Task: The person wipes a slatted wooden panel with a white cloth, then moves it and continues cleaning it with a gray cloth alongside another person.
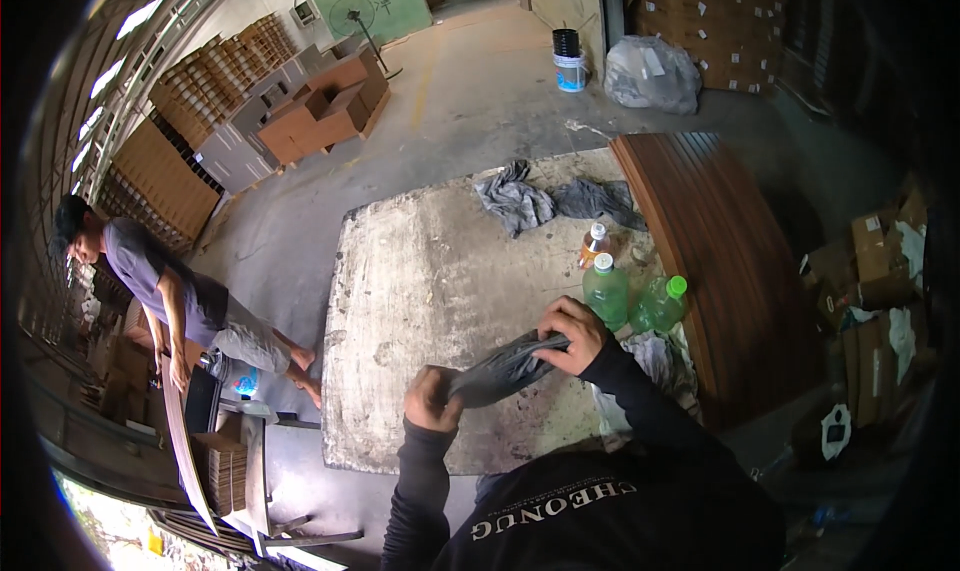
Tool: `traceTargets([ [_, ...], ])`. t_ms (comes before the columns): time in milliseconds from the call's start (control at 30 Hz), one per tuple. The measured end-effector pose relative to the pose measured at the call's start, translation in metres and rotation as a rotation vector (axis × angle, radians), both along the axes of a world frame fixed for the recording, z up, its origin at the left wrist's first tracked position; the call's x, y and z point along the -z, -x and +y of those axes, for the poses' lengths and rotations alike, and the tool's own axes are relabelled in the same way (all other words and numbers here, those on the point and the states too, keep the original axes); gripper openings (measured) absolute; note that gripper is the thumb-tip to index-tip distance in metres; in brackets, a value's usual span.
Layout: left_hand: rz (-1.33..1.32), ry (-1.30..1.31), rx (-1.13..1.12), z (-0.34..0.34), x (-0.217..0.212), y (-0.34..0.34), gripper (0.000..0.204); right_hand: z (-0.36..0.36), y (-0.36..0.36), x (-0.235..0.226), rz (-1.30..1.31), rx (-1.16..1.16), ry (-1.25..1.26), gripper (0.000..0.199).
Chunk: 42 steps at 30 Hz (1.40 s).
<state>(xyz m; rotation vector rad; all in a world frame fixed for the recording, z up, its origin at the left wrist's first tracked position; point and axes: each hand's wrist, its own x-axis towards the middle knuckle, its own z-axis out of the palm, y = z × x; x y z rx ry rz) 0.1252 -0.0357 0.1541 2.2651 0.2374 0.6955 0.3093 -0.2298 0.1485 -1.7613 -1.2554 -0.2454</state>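
The left hand (433,398) and right hand (572,335) each have their fingers closed around one end of a dark grey cloth (500,373), which spans between them above the near part of the worktable (385,311). The tabletop is pale, scuffed and stained, with dark marks along its near edge. A light cloth (657,359) lies beneath the right forearm. Just beyond the right hand stand a green bottle with a white cap (604,293) and a green bottle with a green cap (660,306); a smaller amber bottle (594,247) stands behind them. A stack of brown slatted panels (715,271) borders the right side, limiting room there. The widest stretch of tabletop extends left of the hands to the left edge. Two crumpled grey cloths (515,199) lie near the far edge. At left, apart from the table, a co-worker (165,276) touches a long board (183,441). Beyond, concrete floor (470,101) runs between brown cabinet parts (325,108) at left and a bucket (570,74) and filled plastic bag (653,76) at right.
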Motion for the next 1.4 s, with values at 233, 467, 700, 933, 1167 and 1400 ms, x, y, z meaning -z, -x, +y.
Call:
traceTargets([
  [233,0.035,0.810,0.222,0.004,0.004,-0.007,0.020,-0.008,-0.003,0.010,0.307,-0.060,0.129,0.031],
  [467,-0.011,0.969,0.388,-0.004,0.010,-0.021,0.043,0.000,-0.007,0.022,0.376,-0.242,-0.048,0.043],
  [700,0.111,0.329,0.276,-0.014,-0.074,-0.035,0.017,0.020,0.022,0.002,0.428,-0.641,0.172,0.082],
  [933,-0.131,0.217,0.196,-0.009,-0.146,0.022,0.016,0.025,0.038,0.023,0.190,-0.141,0.146,0.025],
  [1167,-0.554,0.514,-0.149,-0.006,-0.110,0.140,0.034,-0.013,0.053,0.008,0.809,-0.667,0.210,0.071],
  [1400,-0.148,0.404,-0.259,-0.021,-0.097,0.155,0.014,0.068,0.170,0.020,0.837,-1.152,0.494,0.089],
])
